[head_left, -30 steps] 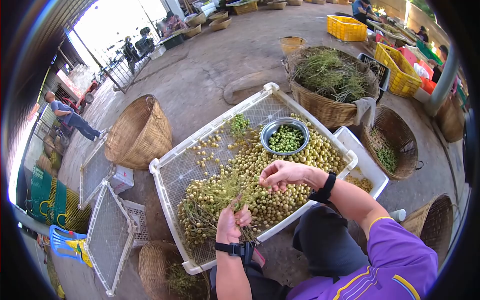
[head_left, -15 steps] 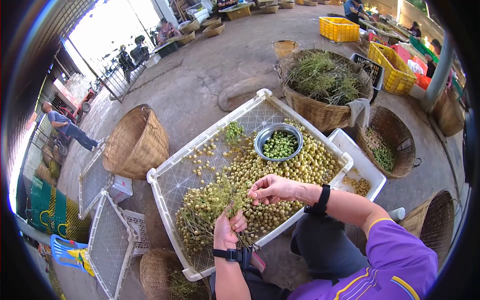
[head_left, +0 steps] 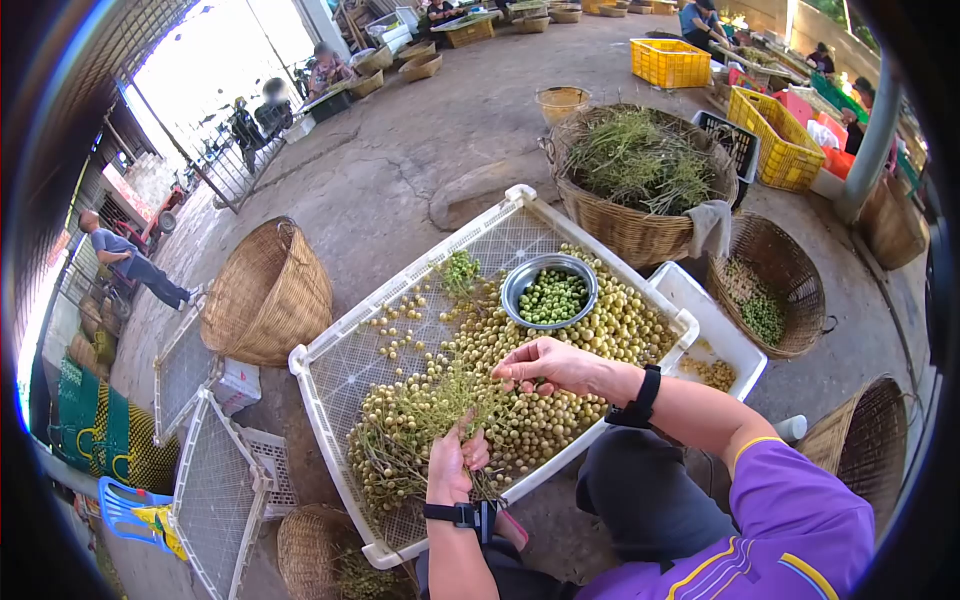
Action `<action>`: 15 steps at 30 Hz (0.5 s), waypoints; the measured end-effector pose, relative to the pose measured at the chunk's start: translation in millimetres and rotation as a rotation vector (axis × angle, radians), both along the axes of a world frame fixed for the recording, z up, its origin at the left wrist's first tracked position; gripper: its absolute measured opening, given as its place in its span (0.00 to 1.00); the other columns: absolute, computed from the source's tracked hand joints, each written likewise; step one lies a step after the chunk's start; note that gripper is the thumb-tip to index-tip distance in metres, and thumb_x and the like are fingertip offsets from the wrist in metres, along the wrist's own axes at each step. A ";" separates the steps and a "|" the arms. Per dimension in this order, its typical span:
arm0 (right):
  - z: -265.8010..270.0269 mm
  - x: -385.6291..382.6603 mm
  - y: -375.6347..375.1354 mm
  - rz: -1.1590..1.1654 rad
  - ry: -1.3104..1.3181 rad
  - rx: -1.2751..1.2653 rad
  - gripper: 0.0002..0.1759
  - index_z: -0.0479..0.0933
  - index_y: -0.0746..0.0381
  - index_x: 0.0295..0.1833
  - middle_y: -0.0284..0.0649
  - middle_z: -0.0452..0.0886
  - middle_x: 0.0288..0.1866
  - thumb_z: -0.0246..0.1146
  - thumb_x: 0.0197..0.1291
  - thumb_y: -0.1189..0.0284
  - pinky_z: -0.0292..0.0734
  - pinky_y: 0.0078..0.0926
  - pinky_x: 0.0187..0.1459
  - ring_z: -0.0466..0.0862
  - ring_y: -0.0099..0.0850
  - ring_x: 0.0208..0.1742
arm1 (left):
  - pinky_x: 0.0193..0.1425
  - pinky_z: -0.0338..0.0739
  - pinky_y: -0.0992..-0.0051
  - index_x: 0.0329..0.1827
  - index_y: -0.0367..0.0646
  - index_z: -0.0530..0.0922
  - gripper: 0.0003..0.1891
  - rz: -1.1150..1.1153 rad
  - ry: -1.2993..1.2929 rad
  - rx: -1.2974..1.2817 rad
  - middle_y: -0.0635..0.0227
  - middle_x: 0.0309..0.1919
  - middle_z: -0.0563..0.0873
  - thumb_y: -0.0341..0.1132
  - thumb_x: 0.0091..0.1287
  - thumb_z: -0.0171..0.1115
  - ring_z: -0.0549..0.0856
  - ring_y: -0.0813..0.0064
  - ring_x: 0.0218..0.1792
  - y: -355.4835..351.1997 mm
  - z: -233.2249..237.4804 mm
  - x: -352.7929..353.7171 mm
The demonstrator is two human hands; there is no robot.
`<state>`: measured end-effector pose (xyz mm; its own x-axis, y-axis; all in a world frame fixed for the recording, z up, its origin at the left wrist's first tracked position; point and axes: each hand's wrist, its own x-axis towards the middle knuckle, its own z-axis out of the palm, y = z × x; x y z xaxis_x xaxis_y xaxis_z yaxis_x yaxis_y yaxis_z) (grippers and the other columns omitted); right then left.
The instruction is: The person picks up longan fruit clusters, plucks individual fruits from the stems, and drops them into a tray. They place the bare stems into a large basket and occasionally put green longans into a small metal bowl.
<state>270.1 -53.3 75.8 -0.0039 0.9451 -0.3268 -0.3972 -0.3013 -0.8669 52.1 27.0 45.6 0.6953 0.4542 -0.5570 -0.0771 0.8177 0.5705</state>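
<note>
My left hand [head_left: 457, 465] is closed round a bunch of thin, twiggy green stems [head_left: 462, 398] over the front of a white mesh tray [head_left: 410, 283]. Thumb and fingers of my right hand [head_left: 545, 367] are pinched together at the right edge of the bunch; whatever they hold is too small to name. Round yellowish fruits [head_left: 632, 325] cover much of the tray, with more stems lying at its left. Among them sits a metal bowl [head_left: 512, 296] of green fruits [head_left: 552, 299]. A small green cluster [head_left: 459, 272] lies left of the bowl.
Beyond the tray stands a wicker basket [head_left: 640, 235] heaped with stripped stems. A white bin [head_left: 712, 318] and another basket [head_left: 808, 290] are on the right. An upright basket [head_left: 268, 300] and mesh racks [head_left: 215, 490] stand left. Other people work farther back; one person [head_left: 135, 258] stands at left.
My right hand has shifted slightly left and down, still pinched near the stems. The left hand keeps its hold on the bunch. The whole view has shifted a little.
</note>
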 end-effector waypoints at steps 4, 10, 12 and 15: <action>-2.0 0.7 -0.9 -0.038 -0.040 0.002 0.12 0.80 0.64 0.40 0.29 0.81 0.30 0.64 0.58 0.67 0.64 0.05 0.18 0.73 0.10 0.23 | 0.14 0.51 0.83 0.48 0.42 0.74 0.12 0.009 0.082 0.063 0.79 0.11 0.58 0.38 0.71 0.46 0.57 0.85 0.10 -3.8 5.5 2.0; -11.1 30.5 -5.0 -0.004 0.183 -0.101 0.13 0.77 0.66 0.47 0.34 0.83 0.33 0.62 0.59 0.70 0.73 0.06 0.20 0.77 0.12 0.23 | 0.13 0.52 0.83 0.49 0.44 0.72 0.12 -0.022 0.080 0.075 0.78 0.11 0.58 0.39 0.71 0.46 0.58 0.84 0.10 0.2 -0.7 -0.5; -20.9 45.3 -2.4 -0.124 0.120 -0.084 0.14 0.77 0.66 0.48 0.34 0.83 0.33 0.61 0.60 0.70 0.73 0.07 0.20 0.77 0.12 0.22 | 0.13 0.52 0.83 0.52 0.44 0.70 0.14 -0.038 0.071 0.094 0.78 0.11 0.58 0.41 0.71 0.46 0.58 0.84 0.10 1.7 -2.8 -1.9; -20.9 68.1 4.0 -0.275 -0.255 -0.070 0.12 0.80 0.65 0.40 0.33 0.82 0.27 0.60 0.61 0.67 0.70 0.08 0.18 0.76 0.13 0.20 | 0.13 0.52 0.82 0.52 0.42 0.70 0.14 -0.047 0.163 0.191 0.79 0.12 0.58 0.41 0.71 0.45 0.58 0.85 0.10 0.4 -7.6 0.7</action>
